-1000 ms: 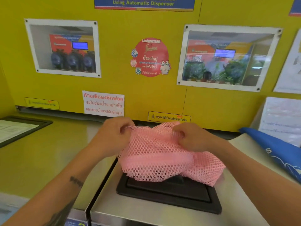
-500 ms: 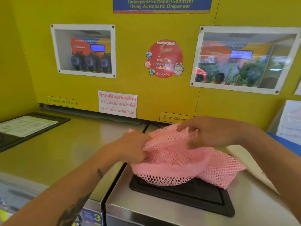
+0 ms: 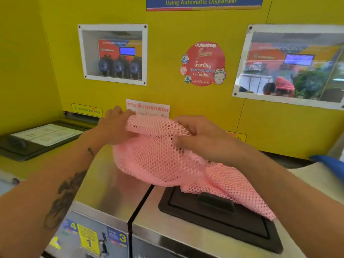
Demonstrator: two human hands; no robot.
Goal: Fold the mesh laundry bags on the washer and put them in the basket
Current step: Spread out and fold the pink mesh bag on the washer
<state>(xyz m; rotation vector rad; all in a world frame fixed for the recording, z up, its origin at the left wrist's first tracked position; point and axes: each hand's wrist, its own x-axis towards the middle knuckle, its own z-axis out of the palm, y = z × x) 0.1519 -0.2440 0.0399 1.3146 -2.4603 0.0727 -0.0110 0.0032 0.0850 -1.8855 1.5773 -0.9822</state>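
I hold one pink mesh bag [image 3: 160, 157] lifted above the washer top [image 3: 186, 233], its lower right corner trailing onto the black lid [image 3: 223, 220]. My left hand [image 3: 113, 127] pinches its top-left edge; my right hand [image 3: 201, 138] grips the top-right, thumb pressed into the mesh. Bare steel lies free to the left, the yellow wall [image 3: 167, 94] close behind. Compared with half a second ago, my left hand is higher and the bag is spread wider.
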